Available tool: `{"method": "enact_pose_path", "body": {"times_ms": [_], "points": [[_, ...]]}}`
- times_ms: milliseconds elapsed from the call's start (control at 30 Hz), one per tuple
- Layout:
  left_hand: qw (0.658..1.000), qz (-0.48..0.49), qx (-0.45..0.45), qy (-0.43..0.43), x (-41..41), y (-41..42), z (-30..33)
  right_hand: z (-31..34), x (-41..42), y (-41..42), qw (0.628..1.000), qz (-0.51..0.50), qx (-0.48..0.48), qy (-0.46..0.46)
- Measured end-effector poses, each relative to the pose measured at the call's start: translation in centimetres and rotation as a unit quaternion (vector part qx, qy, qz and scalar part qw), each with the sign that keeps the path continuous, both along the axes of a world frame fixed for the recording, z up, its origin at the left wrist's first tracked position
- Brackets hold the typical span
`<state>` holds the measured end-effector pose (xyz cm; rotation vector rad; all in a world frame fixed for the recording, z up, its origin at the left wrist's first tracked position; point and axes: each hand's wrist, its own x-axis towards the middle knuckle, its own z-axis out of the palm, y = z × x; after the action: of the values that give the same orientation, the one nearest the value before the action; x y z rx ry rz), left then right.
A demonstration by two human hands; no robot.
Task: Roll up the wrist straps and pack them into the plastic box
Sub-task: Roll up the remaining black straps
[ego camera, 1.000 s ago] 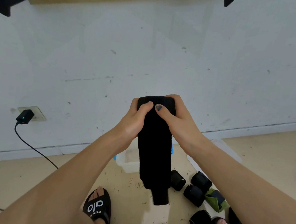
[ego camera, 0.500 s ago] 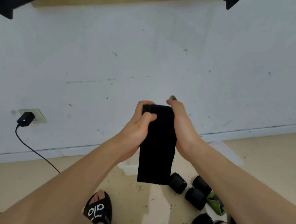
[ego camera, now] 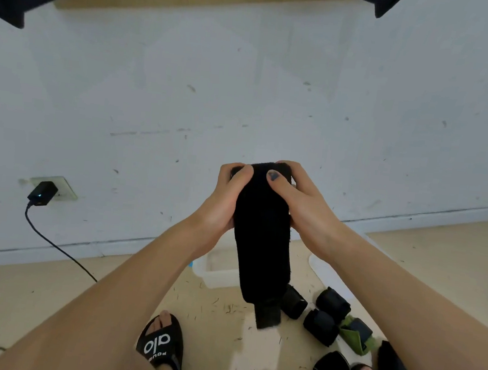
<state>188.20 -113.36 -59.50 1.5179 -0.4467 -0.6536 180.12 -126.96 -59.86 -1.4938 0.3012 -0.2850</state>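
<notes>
We see the left hand [ego camera: 225, 201] and right hand [ego camera: 301, 199] both in a closed grip on the rolled top of a black wrist strap [ego camera: 263, 246], held up before the wall, its tail hanging above the plastic box [ego camera: 213, 271] on the floor, with rolled straps [ego camera: 320, 323] nearby.

Both bare forearms reaching in from 7 and 5 o'clock, meeting at centre. Left hand [ego camera: 223, 200] at 9 o'clock of the black strap [ego camera: 263, 246], thumb curled over its top edge; right hand [ego camera: 300, 202] at 3 o'clock, thumb pressed on the front, fingers wrapped behind
</notes>
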Motion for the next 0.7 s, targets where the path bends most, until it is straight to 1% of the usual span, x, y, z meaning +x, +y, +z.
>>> {"method": "enact_pose_path", "body": {"times_ms": [133,200,267,367,467,567,633,700], "points": [[0.999,0.034,-0.005,-0.024,0.2,-0.32,0.18,0.09,0.05,-0.18,0.999,0.023,0.023,0.013],[0.998,0.036,-0.011,-0.048,0.33,-0.28,0.24,0.2,-0.05,-0.1,0.998,0.043,0.031,0.039],[0.997,0.03,-0.021,-0.061,0.34,-0.2,0.35,0.12,-0.04,0.06,0.998,0.041,0.023,0.052],[0.998,0.018,-0.039,-0.052,0.13,-0.08,0.29,0.08,0.13,0.14,1.0,0.008,0.012,0.021],[0.999,0.01,-0.028,-0.043,0.02,-0.17,-0.02,0.04,0.28,-0.03,1.0,-0.006,0.014,-0.005],[0.998,0.018,-0.012,-0.055,0.12,-0.18,-0.16,0.15,0.14,-0.15,0.999,0.013,0.031,-0.011],[0.997,0.019,-0.01,-0.068,0.24,-0.06,0.0,0.12,0.0,-0.2,0.998,0.037,0.051,0.005],[0.996,0.013,-0.012,-0.086,0.21,0.04,0.08,0.13,-0.12,-0.19,0.996,0.054,0.063,0.041]]}}
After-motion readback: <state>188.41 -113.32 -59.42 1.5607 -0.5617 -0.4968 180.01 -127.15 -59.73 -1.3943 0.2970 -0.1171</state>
